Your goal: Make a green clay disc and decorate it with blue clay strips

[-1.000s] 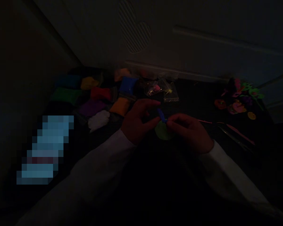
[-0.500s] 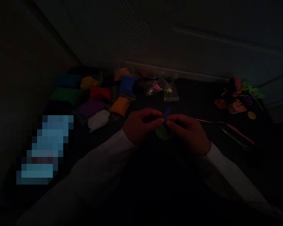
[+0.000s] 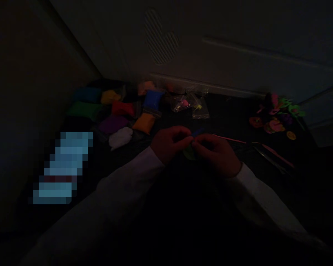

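Note:
In dim light, my left hand (image 3: 170, 145) and my right hand (image 3: 219, 154) meet over the middle of the dark table. Both are closed, with thumbs and index fingers pinching a small blue piece (image 3: 198, 132) that looks like soft modelling clay. Its visible end pokes up above the fingertips, leaning right. Just below the fingers is a green, roundish flat piece (image 3: 189, 153), partly covered by them; whether it touches the blue one I cannot tell. Right of my right hand lie a thin pink stick (image 3: 230, 139) and scissors (image 3: 269, 159).
Bags of coloured clay lie at the left, among them a blue bag (image 3: 153, 100), an orange bag (image 3: 144, 123) and a white lump (image 3: 121, 138). A blurred bright rectangle (image 3: 63, 166) is nearer me. Small clear bags (image 3: 201, 111) stand near the wall, colourful clay flowers (image 3: 277, 114) at right.
The blue piece has tipped from nearly upright to a lower slant toward the right. The green piece shows less between my hands. My view has shifted slightly.

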`<action>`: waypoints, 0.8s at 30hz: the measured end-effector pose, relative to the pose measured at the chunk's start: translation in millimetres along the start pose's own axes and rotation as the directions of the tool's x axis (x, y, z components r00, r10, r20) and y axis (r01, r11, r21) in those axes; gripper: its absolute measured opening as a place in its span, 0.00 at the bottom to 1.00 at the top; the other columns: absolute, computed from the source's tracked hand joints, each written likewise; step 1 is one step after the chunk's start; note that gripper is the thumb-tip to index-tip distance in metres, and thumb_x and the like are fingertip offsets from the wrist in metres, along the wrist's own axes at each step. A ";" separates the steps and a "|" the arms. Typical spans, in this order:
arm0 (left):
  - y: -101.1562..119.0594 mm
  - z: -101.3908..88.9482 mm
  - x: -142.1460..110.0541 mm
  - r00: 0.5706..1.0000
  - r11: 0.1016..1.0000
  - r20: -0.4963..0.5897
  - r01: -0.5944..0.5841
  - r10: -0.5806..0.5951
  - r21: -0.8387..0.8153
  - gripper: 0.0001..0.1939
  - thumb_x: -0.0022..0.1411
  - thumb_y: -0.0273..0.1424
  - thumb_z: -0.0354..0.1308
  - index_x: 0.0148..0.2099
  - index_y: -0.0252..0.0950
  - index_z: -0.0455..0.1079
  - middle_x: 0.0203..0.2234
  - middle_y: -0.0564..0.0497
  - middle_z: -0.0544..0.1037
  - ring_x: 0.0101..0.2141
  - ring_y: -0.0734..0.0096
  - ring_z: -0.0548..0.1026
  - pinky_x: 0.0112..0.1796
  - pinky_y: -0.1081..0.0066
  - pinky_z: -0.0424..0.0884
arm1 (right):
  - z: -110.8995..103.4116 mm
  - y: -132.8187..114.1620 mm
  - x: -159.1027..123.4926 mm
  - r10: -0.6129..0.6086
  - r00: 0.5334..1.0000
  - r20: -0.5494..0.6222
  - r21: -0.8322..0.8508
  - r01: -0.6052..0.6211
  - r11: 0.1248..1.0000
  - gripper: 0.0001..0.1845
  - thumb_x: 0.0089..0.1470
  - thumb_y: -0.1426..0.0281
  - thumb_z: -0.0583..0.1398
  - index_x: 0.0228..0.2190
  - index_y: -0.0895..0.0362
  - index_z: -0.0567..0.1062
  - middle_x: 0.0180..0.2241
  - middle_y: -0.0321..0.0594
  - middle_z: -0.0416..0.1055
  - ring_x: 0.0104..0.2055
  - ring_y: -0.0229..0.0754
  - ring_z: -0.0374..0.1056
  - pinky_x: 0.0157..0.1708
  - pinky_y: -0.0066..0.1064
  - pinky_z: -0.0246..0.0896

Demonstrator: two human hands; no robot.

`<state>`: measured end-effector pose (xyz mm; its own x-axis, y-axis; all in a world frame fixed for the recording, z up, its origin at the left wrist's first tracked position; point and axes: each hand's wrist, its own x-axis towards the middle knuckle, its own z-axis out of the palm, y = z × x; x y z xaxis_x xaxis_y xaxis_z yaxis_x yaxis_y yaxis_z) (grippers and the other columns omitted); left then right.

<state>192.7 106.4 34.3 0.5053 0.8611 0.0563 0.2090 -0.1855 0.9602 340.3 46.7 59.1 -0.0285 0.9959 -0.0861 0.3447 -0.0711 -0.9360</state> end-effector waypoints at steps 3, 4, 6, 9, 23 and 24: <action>-4.4 0.1 2.1 0.996 0.996 -0.076 -0.036 0.043 0.086 0.08 0.51 0.33 0.56 0.34 0.34 0.68 0.26 0.54 0.75 0.27 0.78 0.72 0.30 0.77 0.66 | -1.8 -7.7 -7.7 0.040 0.989 0.143 0.128 -0.059 0.990 0.06 0.44 0.68 0.60 0.28 0.56 0.74 0.25 0.33 0.69 0.27 0.33 0.63 0.30 0.29 0.57; -5.4 -0.4 2.9 0.995 0.994 -0.091 -0.042 0.051 0.104 0.09 0.52 0.34 0.56 0.34 0.34 0.68 0.26 0.54 0.75 0.28 0.77 0.72 0.30 0.76 0.66 | -3.1 -10.3 -11.9 0.052 0.982 0.184 0.178 -0.086 0.980 0.06 0.44 0.67 0.60 0.27 0.55 0.74 0.25 0.32 0.69 0.27 0.33 0.63 0.29 0.28 0.58; -5.5 -1.1 4.1 0.993 0.993 -0.104 -0.050 0.061 0.107 0.11 0.52 0.34 0.56 0.37 0.34 0.67 0.26 0.53 0.75 0.27 0.76 0.72 0.30 0.75 0.67 | -8.2 -13.7 -22.4 0.088 0.977 0.194 0.267 -0.138 0.954 0.06 0.44 0.66 0.61 0.27 0.54 0.74 0.26 0.31 0.70 0.27 0.32 0.64 0.29 0.27 0.58; 0.8 3.2 5.5 0.994 0.988 -0.072 -0.073 0.084 0.138 0.12 0.52 0.33 0.55 0.39 0.34 0.67 0.27 0.53 0.75 0.28 0.75 0.72 0.31 0.73 0.68 | -24.3 -11.1 -40.7 0.181 0.982 0.050 0.347 -0.187 0.919 0.07 0.42 0.66 0.63 0.28 0.52 0.74 0.27 0.32 0.71 0.27 0.32 0.65 0.29 0.27 0.59; 30.0 94.0 23.2 0.846 0.572 0.458 -0.524 0.271 0.630 0.13 0.59 0.29 0.47 0.36 0.35 0.73 0.33 0.47 0.73 0.37 0.63 0.65 0.37 0.64 0.63 | -77.9 39.3 -86.0 0.324 0.923 -0.207 0.411 -0.219 0.885 0.10 0.40 0.67 0.63 0.30 0.54 0.72 0.22 0.31 0.69 0.24 0.32 0.64 0.26 0.27 0.59; 29.5 93.1 23.0 0.851 0.574 0.449 -0.518 0.272 0.634 0.13 0.59 0.30 0.46 0.38 0.35 0.72 0.33 0.46 0.73 0.38 0.62 0.65 0.38 0.64 0.63 | -75.7 39.2 -85.2 0.315 0.930 -0.188 0.380 -0.227 0.897 0.10 0.41 0.66 0.63 0.30 0.55 0.71 0.21 0.31 0.68 0.24 0.32 0.63 0.26 0.27 0.59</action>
<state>288.5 76.7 38.5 0.8628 0.4702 0.1858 0.3895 -0.8525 0.3487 427.2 -36.7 55.6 0.2583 0.9146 -0.3113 -0.0412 -0.3115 -0.9494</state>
